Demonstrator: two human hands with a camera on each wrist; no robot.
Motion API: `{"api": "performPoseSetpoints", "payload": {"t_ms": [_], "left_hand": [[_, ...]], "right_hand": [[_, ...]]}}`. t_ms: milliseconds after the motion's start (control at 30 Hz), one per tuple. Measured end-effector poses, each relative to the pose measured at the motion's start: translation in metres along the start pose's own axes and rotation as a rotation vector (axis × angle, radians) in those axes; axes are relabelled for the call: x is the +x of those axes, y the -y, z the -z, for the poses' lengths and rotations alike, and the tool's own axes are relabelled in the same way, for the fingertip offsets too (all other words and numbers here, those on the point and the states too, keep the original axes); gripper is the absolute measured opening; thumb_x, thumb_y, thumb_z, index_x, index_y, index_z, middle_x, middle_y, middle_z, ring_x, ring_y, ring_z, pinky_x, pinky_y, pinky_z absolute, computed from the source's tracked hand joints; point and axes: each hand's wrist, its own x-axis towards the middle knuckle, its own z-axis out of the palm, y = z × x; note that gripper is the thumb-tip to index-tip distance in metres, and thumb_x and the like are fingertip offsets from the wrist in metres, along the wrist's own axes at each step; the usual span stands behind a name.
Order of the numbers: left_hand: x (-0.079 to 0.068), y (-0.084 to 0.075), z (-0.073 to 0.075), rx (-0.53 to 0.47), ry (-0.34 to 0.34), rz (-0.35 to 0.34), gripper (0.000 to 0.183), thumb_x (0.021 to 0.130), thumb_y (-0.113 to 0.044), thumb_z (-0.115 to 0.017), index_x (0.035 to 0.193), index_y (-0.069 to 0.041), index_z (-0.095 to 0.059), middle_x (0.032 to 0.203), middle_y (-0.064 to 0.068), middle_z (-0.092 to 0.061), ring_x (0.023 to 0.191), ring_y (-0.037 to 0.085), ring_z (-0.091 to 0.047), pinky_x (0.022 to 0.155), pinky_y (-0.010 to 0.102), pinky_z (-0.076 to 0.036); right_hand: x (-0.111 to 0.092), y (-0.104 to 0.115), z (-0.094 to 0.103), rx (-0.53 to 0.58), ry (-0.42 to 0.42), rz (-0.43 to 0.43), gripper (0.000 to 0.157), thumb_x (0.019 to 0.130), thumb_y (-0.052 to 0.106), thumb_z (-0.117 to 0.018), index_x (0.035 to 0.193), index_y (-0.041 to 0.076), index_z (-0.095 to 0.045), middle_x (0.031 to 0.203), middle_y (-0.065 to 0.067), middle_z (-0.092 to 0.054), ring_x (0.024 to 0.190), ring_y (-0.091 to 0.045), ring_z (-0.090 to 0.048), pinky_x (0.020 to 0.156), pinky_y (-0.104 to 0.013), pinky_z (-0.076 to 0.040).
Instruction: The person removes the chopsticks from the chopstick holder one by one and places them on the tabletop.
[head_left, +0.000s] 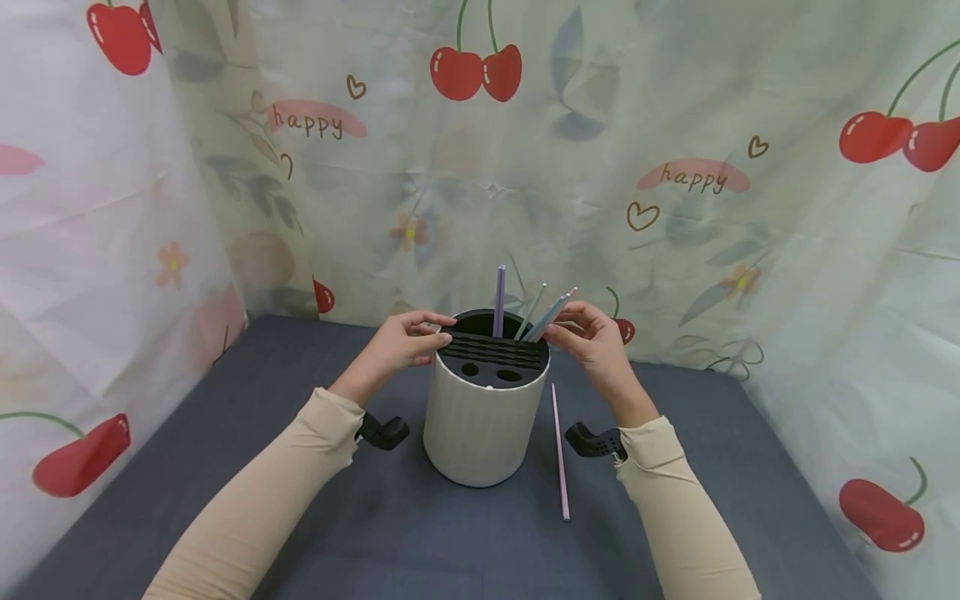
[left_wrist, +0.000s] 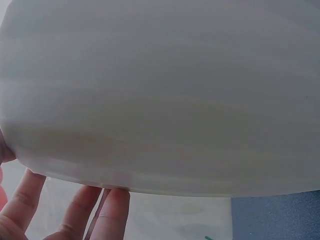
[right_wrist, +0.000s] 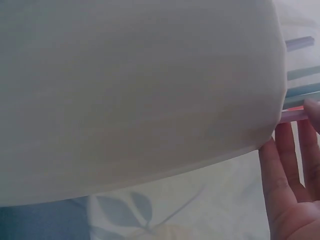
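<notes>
A round cream utensil holder (head_left: pixel 483 433) with a black slotted insert stands upright on the table. My left hand (head_left: pixel 397 346) grips its left rim, thumb on top and fingers against the far side. Purple chopsticks (head_left: pixel 498 304), a green chopstick (head_left: pixel 531 312) and blue chopsticks (head_left: pixel 551 317) stick up from the rear opening. At the right rim my right hand (head_left: pixel 596 346) pinches a pink chopstick (right_wrist: pixel 292 116); only its tip shows above the blue ones in the head view. Another pink chopstick (head_left: pixel 560 458) lies on the table right of the holder.
The table has a dark grey-blue cloth (head_left: pixel 465 542). Behind it and at both sides hangs a pale curtain (head_left: pixel 480 217) printed with cherries. The insert has narrow slots (head_left: pixel 495 350) and two round holes in front of the rear opening.
</notes>
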Motion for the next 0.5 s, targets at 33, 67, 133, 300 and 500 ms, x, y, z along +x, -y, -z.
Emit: {"api": "performPoseSetpoints", "payload": {"t_ms": [33, 67, 133, 300, 500], "left_hand": [[0.0, 0.0, 0.0, 0.0, 0.0, 0.0, 0.038, 0.094, -0.023, -0.065, 0.131, -0.015, -0.06, 0.132, 0.015, -0.053, 0.132, 0.03, -0.044, 0.101, 0.049, -0.047], [0.0, 0.0, 0.0, 0.0, 0.0, 0.0, 0.038, 0.094, -0.023, -0.066, 0.131, -0.015, -0.06, 0.132, 0.015, -0.053, 0.132, 0.03, -0.045, 0.101, 0.048, -0.047], [0.0, 0.0, 0.0, 0.003, -0.001, -0.002, 0.039, 0.094, -0.023, -0.066, 0.131, -0.015, -0.06, 0.132, 0.015, -0.053, 0.132, 0.03, -0.044, 0.101, 0.048, -0.047], [0.0, 0.0, 0.0, 0.0, 0.0, -0.004, 0.038, 0.094, -0.022, -0.065, 0.131, -0.014, -0.061, 0.131, 0.016, -0.054, 0.131, 0.03, -0.046, 0.101, 0.049, -0.047], [0.001, 0.002, 0.0, -0.002, 0.008, -0.001, 0.037, 0.094, -0.023, -0.065, 0.13, -0.015, -0.061, 0.13, 0.014, -0.057, 0.126, 0.029, -0.05, 0.101, 0.048, -0.047]], "right_hand": [[0.0, 0.0, 0.0, -0.007, -0.004, 0.003, 0.023, 0.092, -0.002, -0.063, 0.1, 0.02, -0.065, 0.098, 0.004, -0.065, 0.092, -0.008, -0.067, 0.087, -0.025, -0.055], [0.0, 0.001, -0.001, -0.011, -0.008, 0.009, 0.022, 0.091, -0.001, -0.063, 0.099, 0.02, -0.065, 0.097, 0.004, -0.065, 0.092, -0.008, -0.067, 0.087, -0.025, -0.055], [0.0, 0.004, -0.002, -0.016, -0.02, 0.026, 0.022, 0.091, -0.001, -0.064, 0.098, 0.02, -0.065, 0.097, 0.004, -0.066, 0.091, -0.008, -0.068, 0.086, -0.025, -0.056], [0.007, 0.034, -0.002, 0.031, -0.067, 0.17, 0.024, 0.089, -0.007, -0.064, 0.097, 0.015, -0.066, 0.099, 0.0, -0.066, 0.087, -0.01, -0.069, 0.081, -0.029, -0.057], [0.021, 0.105, 0.013, 0.242, -0.151, 0.402, 0.026, 0.085, -0.015, -0.062, 0.107, -0.001, -0.064, 0.095, -0.011, -0.063, 0.079, -0.019, -0.069, 0.074, -0.034, -0.059]]}}
